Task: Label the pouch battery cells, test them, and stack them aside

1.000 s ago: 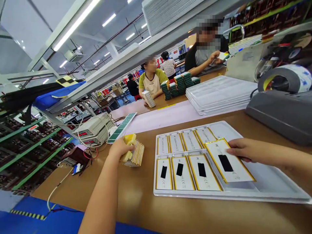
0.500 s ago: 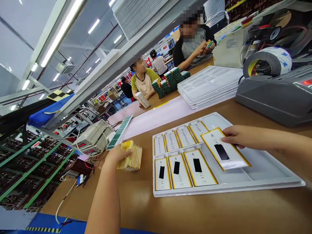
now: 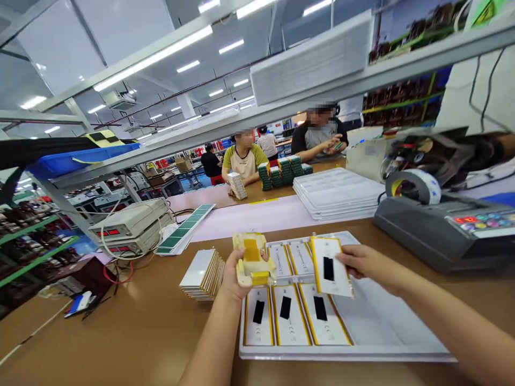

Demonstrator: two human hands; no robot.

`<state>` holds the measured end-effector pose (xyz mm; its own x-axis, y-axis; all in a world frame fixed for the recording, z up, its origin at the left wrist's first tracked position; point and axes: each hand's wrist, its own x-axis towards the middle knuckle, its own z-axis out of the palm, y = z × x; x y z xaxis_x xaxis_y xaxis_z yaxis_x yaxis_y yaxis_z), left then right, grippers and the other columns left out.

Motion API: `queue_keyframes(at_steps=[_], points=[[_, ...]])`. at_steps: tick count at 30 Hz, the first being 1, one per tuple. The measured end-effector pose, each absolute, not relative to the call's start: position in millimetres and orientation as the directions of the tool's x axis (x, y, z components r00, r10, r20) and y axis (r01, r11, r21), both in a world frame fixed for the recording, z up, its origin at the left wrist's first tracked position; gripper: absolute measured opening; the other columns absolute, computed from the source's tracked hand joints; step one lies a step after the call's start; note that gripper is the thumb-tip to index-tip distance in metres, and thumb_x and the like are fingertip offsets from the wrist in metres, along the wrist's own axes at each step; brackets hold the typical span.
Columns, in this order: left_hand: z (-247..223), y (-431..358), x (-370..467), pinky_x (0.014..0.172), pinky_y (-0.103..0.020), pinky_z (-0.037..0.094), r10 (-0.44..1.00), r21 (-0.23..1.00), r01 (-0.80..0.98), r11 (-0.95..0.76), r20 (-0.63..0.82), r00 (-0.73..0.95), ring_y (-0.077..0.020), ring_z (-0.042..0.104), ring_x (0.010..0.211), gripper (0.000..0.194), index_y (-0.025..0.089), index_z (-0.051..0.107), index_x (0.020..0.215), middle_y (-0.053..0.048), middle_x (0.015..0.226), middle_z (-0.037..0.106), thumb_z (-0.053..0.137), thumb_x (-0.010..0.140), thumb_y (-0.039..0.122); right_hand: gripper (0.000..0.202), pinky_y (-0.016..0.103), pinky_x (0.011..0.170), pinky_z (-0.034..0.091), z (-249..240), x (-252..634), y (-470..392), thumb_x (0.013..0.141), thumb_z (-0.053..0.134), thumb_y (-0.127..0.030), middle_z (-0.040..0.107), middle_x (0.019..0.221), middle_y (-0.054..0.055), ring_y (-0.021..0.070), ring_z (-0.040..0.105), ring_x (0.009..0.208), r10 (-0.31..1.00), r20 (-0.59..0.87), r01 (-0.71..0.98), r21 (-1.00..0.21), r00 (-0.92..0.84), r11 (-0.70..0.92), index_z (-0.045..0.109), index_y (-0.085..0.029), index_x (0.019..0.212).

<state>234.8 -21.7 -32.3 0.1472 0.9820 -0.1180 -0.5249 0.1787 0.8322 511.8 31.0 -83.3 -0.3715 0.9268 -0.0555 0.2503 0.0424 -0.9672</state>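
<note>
Flat white pouch [image 3: 330,266], gold-edged, with a black strip on its face: being held tilted above the white tray [image 3: 374,327], over the tray's far row; the right hand [image 3: 359,262] is closing thumb and fingers on its right edge.
Small cream block with yellow tape [image 3: 253,260]: the left hand [image 3: 233,273] is curling around it from below, holding it above the tray's far left corner, just left of the pouch and apart from it.
Tray: lying on the brown table [image 3: 132,332] near the person; three pouches with black strips [image 3: 289,320] are sitting in its near row; plain-faced pouches [image 3: 290,258] are filling part of the far row; the right part is showing bare.
Stack of gold-edged pouches [image 3: 202,274]: resting on the table just left of the left hand.
Grey tape machine with a roll [image 3: 434,225]: standing to the right, beyond the tray.
Pile of white trays [image 3: 336,193]: lying farther back, centre right.
Beige meter boxes with red wire [image 3: 129,225]: sitting far left.
Other people [image 3: 281,147]: sitting at the far end of the table beside green stacks [image 3: 281,171].
</note>
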Motion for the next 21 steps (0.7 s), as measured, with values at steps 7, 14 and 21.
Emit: queue_keyframes(at_steps=[7, 14, 21], points=[[-61, -14, 247, 0.084, -0.046, 0.038, 0.913, 0.668, -0.663, 0.338, -0.063, 0.402, -0.0298, 0.055, 0.098, 0.055, 0.013, 0.052, 0.111, -0.014, 0.097, 0.063, 0.038, 0.078, 0.055, 0.017, 0.018, 0.046, 0.032, -30, 426, 35, 0.081, 0.038, -0.022, 0.048, 0.058, -0.002, 0.0081, 0.04, 0.05, 0.867, 0.108, 0.347, -0.887, -0.487, 0.305, 0.047, -0.017, 0.068], [-75, -11, 234, 0.084, -0.044, 0.039, 0.961, 0.617, -0.743, 0.26, -0.092, 0.26, -0.0291, 0.056, 0.096, 0.057, 0.014, 0.055, 0.106, -0.011, 0.091, 0.066, 0.041, 0.074, 0.06, 0.018, 0.022, 0.053, 0.033, -26, 376, 37, 0.073, 0.054, -0.031, 0.057, 0.065, 0.001, 0.0145, 0.05, 0.061, 0.877, 0.084, 0.58, -0.72, -0.474, 0.382, 0.048, -0.017, 0.064], [-74, -6, 228, 0.082, -0.046, 0.041, 0.981, 0.578, -0.797, 0.175, -0.032, 0.192, -0.0294, 0.055, 0.097, 0.065, 0.013, 0.055, 0.108, -0.013, 0.096, 0.064, 0.033, 0.074, 0.064, 0.019, 0.026, 0.057, 0.033, -41, 452, 67, 0.084, 0.041, -0.031, 0.063, 0.083, 0.007, 0.0211, 0.057, 0.077, 0.953, 0.099, 0.954, -0.07, -0.286, 0.293, 0.056, -0.019, 0.082]])
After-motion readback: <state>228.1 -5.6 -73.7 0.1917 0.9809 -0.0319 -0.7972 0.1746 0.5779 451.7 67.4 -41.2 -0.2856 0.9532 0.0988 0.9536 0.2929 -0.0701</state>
